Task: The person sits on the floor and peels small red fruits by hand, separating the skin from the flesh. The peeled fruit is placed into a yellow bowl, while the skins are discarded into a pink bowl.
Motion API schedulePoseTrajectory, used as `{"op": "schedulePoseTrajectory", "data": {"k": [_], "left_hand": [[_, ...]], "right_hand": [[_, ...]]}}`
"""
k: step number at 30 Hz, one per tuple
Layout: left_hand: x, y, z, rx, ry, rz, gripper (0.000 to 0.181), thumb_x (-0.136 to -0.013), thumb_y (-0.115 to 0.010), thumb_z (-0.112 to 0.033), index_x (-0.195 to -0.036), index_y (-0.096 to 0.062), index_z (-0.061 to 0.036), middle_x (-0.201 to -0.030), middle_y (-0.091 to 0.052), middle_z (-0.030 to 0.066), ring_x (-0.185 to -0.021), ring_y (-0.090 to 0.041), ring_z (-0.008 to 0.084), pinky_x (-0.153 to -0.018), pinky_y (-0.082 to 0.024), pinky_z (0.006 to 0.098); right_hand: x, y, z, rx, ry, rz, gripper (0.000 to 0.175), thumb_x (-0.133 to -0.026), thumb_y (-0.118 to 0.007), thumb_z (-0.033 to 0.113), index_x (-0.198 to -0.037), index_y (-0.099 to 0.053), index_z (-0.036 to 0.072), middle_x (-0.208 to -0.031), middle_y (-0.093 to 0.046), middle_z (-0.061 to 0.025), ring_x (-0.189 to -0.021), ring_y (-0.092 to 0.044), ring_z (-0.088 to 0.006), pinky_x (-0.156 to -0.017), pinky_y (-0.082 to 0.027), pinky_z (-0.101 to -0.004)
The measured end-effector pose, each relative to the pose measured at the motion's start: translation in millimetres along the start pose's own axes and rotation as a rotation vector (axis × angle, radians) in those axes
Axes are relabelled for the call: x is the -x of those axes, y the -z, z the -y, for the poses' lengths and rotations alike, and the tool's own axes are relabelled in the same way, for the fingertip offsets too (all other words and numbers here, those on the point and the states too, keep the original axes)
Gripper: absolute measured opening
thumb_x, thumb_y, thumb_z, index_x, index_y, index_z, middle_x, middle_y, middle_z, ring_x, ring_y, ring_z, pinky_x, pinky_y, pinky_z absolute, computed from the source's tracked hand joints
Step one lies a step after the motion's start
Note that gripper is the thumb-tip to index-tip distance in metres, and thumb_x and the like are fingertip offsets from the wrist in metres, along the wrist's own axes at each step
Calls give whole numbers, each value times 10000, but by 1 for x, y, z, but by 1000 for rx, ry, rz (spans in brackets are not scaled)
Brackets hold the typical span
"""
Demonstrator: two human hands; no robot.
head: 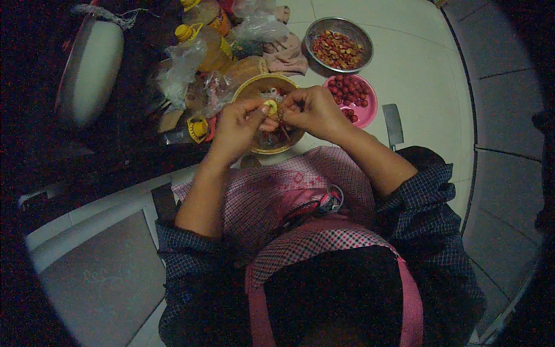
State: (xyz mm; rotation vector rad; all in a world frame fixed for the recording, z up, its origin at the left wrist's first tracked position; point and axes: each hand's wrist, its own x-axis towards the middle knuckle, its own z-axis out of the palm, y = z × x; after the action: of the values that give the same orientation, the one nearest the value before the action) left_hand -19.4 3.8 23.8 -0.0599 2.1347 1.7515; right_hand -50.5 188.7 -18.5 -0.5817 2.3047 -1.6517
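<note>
Both my hands are raised over a yellow-rimmed bin (245, 84) that stands on the floor in front of me. My left hand (244, 121) pinches a small pale yellow piece of fruit (271, 107) between thumb and fingers. Close to its right, the fingertips of my right hand (310, 110) are drawn together; whether something small is between them cannot be made out. Red and pale scraps lie inside the bin, partly hidden by my hands. Right of the bin, a pink plastic basin (368, 113) holds red round fruits (348, 90). Behind it, a steel bowl (367, 35) contains cut red and yellowish pieces (337, 50).
A cleaver (393, 125) lies on the tiled floor near my right knee. Oil bottles with yellow caps (185, 32), clear plastic bags (182, 69) and a pinkish cloth (286, 56) crowd the left and back. A cabinet (108, 260) is at my left.
</note>
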Motion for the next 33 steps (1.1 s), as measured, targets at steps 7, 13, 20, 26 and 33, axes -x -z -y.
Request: {"op": "schedulePoseTrajectory", "data": {"k": [7, 13, 20, 26, 33], "left_hand": [[2, 9, 5, -172, -55, -89, 293, -918, -498, -137, -1156, -552, 25, -847, -632, 76, -700, -605, 116, -609, -530, 253], [2, 5, 10, -295, -151, -148, 248, -903, -507, -128, -1098, -540, 23, -793, -624, 93, -633, -606, 122, -565, -508, 258], [4, 1, 4, -281, -115, -145, 151, -897, -521, -134, -964, -533, 1, -758, -621, 78, -595, -592, 109, -529, -478, 250], [4, -4, -2, -279, -121, -195, 216, -909, -520, -212, -985, -535, -10, -738, -615, 81, -577, -579, 132, -517, -464, 297], [6, -15, -1, -646, -300, -258, 286, -953, -358, -244, -979, -528, -15, -834, -598, 199, -722, -577, 380, -620, -444, 433]], "right_hand": [[2, -7, -9, 112, 90, -19, 171, -733, -653, 152, -860, -674, 40, -748, -654, -115, -675, -623, -235, -633, -503, -342], [0, -8, -10, 62, 6, -16, 208, -765, -634, 200, -925, -666, 70, -802, -644, -152, -733, -633, -287, -671, -500, -380], [-4, -18, -3, -522, -78, 64, 252, -892, -569, 192, -1051, -594, -2, -826, -639, -31, -716, -593, -69, -650, -486, -211], [1, -18, 11, -653, -147, 8, 252, -886, -572, 153, -1085, -564, 0, -821, -630, -25, -702, -594, -79, -644, -495, -207], [0, -17, 20, -743, -121, 14, 256, -913, -524, 171, -1114, -535, 12, -783, -601, -34, -630, -573, -81, -564, -476, -200]]}}
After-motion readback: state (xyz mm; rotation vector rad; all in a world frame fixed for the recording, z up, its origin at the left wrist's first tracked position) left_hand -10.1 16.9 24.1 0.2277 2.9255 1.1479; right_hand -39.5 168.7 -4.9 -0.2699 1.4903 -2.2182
